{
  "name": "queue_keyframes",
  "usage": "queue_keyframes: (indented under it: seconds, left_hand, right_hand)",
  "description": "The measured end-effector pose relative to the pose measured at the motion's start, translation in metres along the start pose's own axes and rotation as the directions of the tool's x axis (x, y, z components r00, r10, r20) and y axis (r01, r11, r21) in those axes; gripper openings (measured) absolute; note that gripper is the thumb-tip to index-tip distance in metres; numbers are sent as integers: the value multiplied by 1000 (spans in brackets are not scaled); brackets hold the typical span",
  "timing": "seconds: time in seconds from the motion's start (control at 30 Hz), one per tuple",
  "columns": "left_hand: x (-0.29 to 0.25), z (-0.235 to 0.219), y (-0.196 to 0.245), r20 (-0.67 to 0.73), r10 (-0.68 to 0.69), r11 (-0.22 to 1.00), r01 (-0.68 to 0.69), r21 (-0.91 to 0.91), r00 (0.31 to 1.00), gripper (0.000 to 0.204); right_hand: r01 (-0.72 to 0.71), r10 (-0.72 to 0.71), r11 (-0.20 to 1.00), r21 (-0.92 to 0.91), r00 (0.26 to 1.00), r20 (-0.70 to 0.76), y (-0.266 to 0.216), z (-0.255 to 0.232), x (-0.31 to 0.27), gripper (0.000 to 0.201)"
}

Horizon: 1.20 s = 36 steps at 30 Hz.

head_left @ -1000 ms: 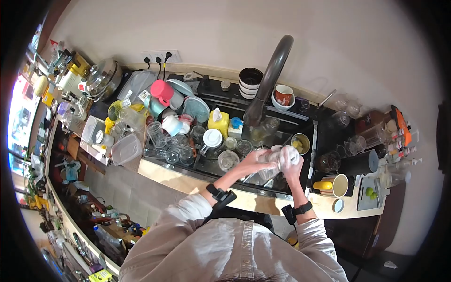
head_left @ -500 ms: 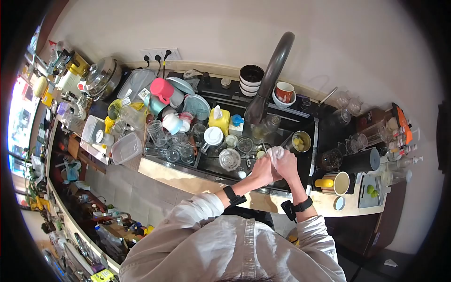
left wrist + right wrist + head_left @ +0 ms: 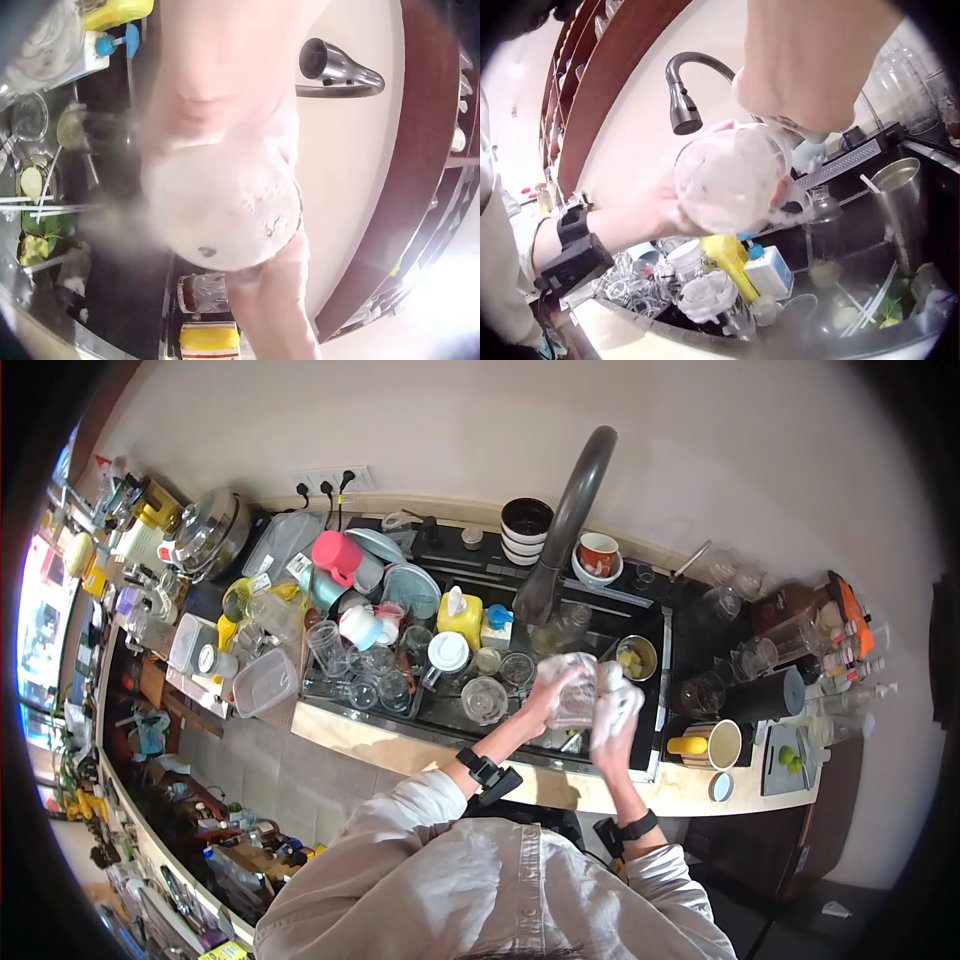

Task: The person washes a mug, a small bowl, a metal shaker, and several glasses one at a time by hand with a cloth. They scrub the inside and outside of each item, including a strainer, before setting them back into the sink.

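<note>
The metal pot [image 3: 651,672] has yellow bits in it, and a white bowl [image 3: 596,583] holds a red cup [image 3: 598,564]. The soapy clear cup [image 3: 573,707] is over the sink [image 3: 447,712], gripped by the left hand [image 3: 541,698]. The foamy right hand [image 3: 614,724] is beside it; I can't tell its grip. The hands were closer together before.

Left hand [image 3: 225,75] cut off at the left wrist view's top, fingers hidden behind sudsy glass [image 3: 221,206]

Plain pale wall [image 3: 430,430], grey tiled floor [image 3: 240,760], dark wood shelving [image 3: 390,187], bright light at left
</note>
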<state>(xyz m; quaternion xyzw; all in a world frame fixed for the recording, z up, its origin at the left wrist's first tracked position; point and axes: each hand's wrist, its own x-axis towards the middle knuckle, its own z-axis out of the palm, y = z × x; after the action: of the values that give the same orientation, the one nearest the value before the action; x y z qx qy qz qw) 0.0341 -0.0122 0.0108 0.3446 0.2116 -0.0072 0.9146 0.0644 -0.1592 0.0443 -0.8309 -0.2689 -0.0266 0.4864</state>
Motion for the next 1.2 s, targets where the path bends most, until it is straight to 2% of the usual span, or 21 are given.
queue_keyframes:
  seconds: [0.07, 0.13, 0.2, 0.27, 0.3, 0.37, 0.4, 0.47, 0.57, 0.6, 0.63, 0.67, 0.7, 0.77, 0.83, 0.87, 0.97, 1.07, 1.1, 1.13, 1.2]
  left_hand:
    - [8, 2, -7, -134, 118, 986, -101, 132, 984, 49]
    - [14, 1, -12, -210, 258, 903, -158, 400, 943, 46]
    - [21, -9, -29, -235, 286, 917, -194, 348, 929, 51]
    - [17, -3, -30, -236, 366, 902, -281, 328, 900, 56]
    - [31, -16, -41, -180, 287, 938, -239, 249, 941, 61]
    - [7, 6, -18, -187, 222, 919, -142, 367, 957, 64]
    - [-2, 13, -8, -194, 193, 900, -95, 426, 962, 66]
    - [10, 7, -13, -156, 245, 911, -173, 373, 957, 67]
    - [20, -2, -19, -142, 313, 921, -264, 286, 939, 63]
    - [28, -12, -29, -184, 299, 936, -249, 250, 937, 61]
    - [29, -13, -31, -226, 281, 949, -234, 213, 933, 59]
    - [29, -13, -32, -228, 281, 950, -238, 200, 932, 58]
    - [29, -12, -34, -229, 282, 952, -242, 188, 931, 58]
    - [27, -4, -26, -223, 313, 934, -255, 251, 923, 58]
    - [20, -4, -28, -216, 354, 883, -249, 399, 910, 60]
    - [17, -2, -28, -183, 325, 897, -241, 371, 928, 57]
    - [11, 7, -16, -113, 229, 953, -200, 226, 967, 50]
    - [8, 20, 0, -95, 98, 992, -105, -70, 991, 49]
    - [18, 13, -7, -150, 173, 980, -185, -76, 973, 54]
    - [16, 14, -2, -144, 122, 978, -143, -153, 982, 54]
    - [11, 16, 7, -120, 12, 951, -48, -305, 993, 55]
  right_hand:
    - [-92, 96, 993, 77, 995, -42, -10, 17, -16, 40]
    - [-64, 60, 995, -73, 996, -62, -29, 20, -13, 43]
    - [186, -194, 953, -240, 981, -11, -44, 14, -6, 40]
    - [81, -87, 988, -132, 995, -39, -33, 14, 0, 36]
    - [-89, 89, 995, 39, 996, -6, -24, 11, 4, 34]
    - [-351, 330, 872, 341, 936, 119, 18, 14, 11, 35]
    - [-578, 613, 419, 701, 749, 251, 5, 14, 18, 35]
    - [-576, 619, 472, 667, 756, 215, 15, 20, 16, 35]
    - [-243, 238, 958, 154, 970, 45, -2, 10, 13, 37]
    - [-315, 305, 938, 141, 948, 92, -33, 3, 12, 39]
    - [-44, 44, 998, -47, 999, -10, -37, 12, 8, 36]
    - [215, -237, 942, -256, 970, -57, -36, 18, 6, 32]
    - [234, -260, 915, -329, 965, -39, -27, 24, 2, 37]
    - [-43, 44, 999, -33, 998, 40, -29, 15, 12, 40]
    - [-305, 289, 939, 158, 950, 116, -22, 8, 21, 39]
    - [-141, 125, 918, 370, 990, 66, 11, 16, 25, 35]
    - [-380, 328, 655, 653, 922, 207, 32, 16, 30, 23]
    - [-413, 410, 524, 745, 889, 205, 30, 17, 11, 25]
    - [-467, 418, 653, 596, 879, 231, 35, 11, 4, 34]
    - [-164, 149, 915, 369, 986, 68, 31, 9, -1, 44]
    - [-110, 104, 978, 176, 994, 40, 20, 7, -3, 54]
